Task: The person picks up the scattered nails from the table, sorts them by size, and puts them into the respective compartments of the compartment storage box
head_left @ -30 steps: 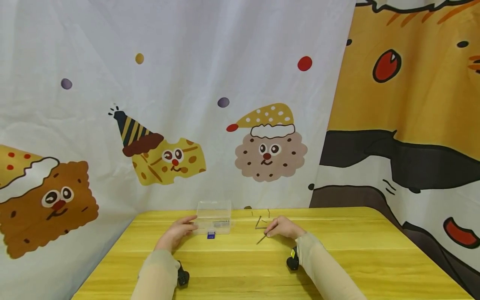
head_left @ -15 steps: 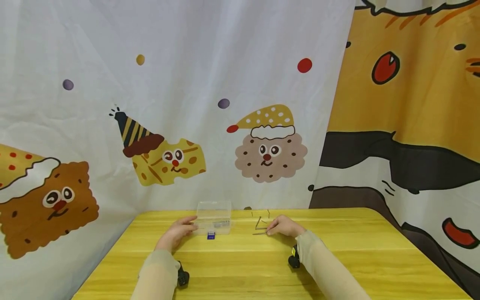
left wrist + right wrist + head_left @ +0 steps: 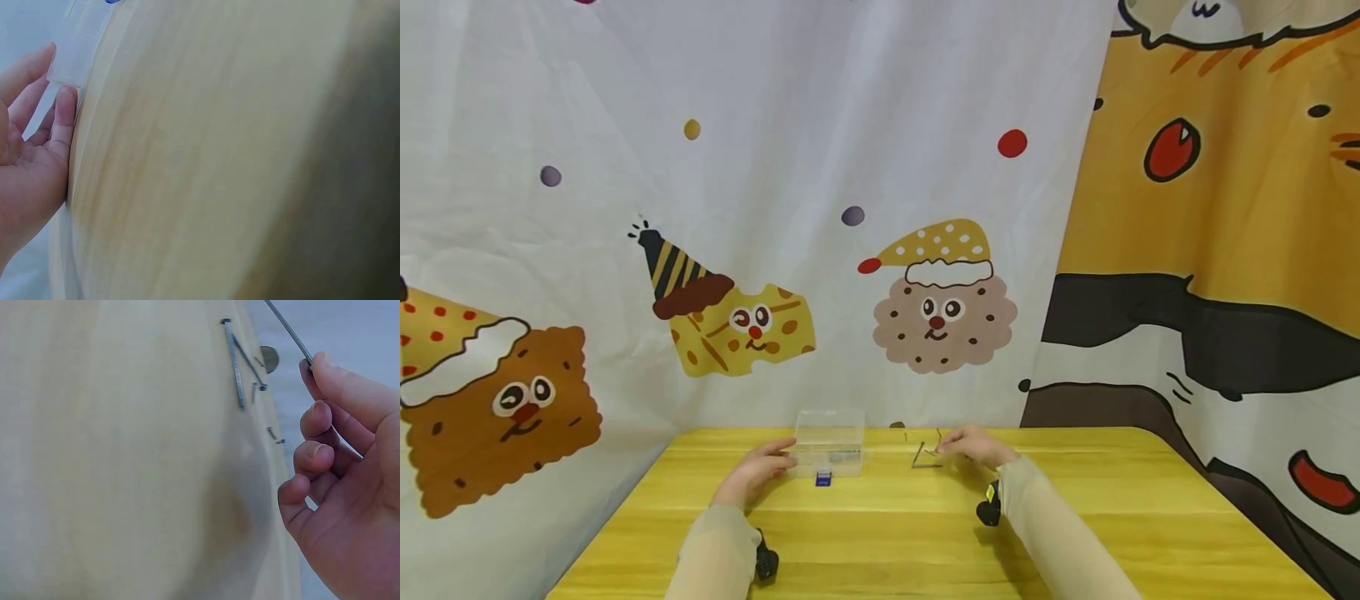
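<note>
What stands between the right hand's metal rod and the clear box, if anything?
Loose nails lie on the table between the right hand and the clear box; nothing upright visibly blocks the way of the metal rod.

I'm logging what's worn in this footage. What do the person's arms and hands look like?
Both hands are bare, beyond long, plain beige sleeves. Small black devices sit at the wrists; the right one carries a yellow patch.
</note>
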Motion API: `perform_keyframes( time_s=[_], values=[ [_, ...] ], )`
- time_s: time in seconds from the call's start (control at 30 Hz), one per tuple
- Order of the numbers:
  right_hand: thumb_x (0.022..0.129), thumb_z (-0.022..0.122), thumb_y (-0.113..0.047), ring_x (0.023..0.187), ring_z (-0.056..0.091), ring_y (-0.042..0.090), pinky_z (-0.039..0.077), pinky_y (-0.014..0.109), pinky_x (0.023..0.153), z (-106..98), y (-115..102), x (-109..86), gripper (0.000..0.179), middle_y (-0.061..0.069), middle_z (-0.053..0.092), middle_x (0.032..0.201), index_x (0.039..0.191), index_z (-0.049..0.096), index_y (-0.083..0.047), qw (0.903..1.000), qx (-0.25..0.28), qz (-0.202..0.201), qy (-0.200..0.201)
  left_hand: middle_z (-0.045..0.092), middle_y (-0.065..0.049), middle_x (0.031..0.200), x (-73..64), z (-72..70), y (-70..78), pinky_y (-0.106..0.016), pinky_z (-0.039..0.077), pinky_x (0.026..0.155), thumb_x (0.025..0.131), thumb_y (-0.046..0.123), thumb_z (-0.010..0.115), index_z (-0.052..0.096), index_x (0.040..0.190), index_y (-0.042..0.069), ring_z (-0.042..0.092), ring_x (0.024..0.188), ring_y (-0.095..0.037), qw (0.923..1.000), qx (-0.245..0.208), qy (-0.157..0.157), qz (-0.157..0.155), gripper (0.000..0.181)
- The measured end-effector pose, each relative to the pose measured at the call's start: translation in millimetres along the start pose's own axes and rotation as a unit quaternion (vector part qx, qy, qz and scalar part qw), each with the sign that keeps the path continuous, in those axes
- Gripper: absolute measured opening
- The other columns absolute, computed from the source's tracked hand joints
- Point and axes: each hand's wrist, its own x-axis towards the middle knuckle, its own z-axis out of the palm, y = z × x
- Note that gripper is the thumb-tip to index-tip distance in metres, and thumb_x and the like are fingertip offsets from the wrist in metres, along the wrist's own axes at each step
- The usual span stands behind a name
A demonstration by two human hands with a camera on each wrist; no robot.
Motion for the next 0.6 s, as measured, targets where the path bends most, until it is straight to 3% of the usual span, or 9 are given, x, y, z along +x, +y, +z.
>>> perform_keyframes(
  time_s=[0.1, 0.2, 0.6],
  values=[
    [0.096, 0.06, -0.011, 0.051, 0.031, 0.009, 0.032, 0.032, 0.056, -6, -2, 5.2, 0.028, -0.001, 0.05, 0.064, 0.109, 0.066, 0.013, 1.0, 0.007, -0.004, 0.005, 0.047, -0.028, 0.134, -1.6, 0.5, 1.4, -0.048, 0.042, 0.098, 0.09, 0.001, 0.064, 0.045, 0.141, -0.005, 0.052, 0.113, -0.033, 1.0, 0.001, 0.001, -0.001, 0.055],
    [0.097, 0.058, -0.011, 0.049, 0.027, 0.008, 0.03, 0.033, 0.056, -10, -5, 10.5, 0.029, -0.003, 0.039, 0.056, 0.112, 0.066, 0.013, 0.9998, 0.016, -0.008, 0.003, 0.049, -0.028, 0.131, -2.6, 1.2, 1.8, -0.047, 0.043, 0.097, 0.09, 0.001, 0.064, 0.045, 0.141, -0.006, 0.054, 0.11, -0.031, 1.0, -0.001, 0.004, -0.003, 0.055],
    [0.096, 0.06, -0.013, 0.047, 0.025, 0.01, 0.035, 0.03, 0.056, -18, -31, 26.6, 0.027, -0.003, 0.036, 0.051, 0.112, 0.069, 0.006, 0.9997, 0.016, -0.018, -0.002, 0.051, -0.026, 0.127, 1.0, 0.8, 1.4, -0.042, 0.046, 0.093, 0.089, 0.001, 0.066, 0.045, 0.141, -0.006, 0.055, 0.105, -0.028, 1.0, -0.001, 0.005, -0.003, 0.057]
  ],
)
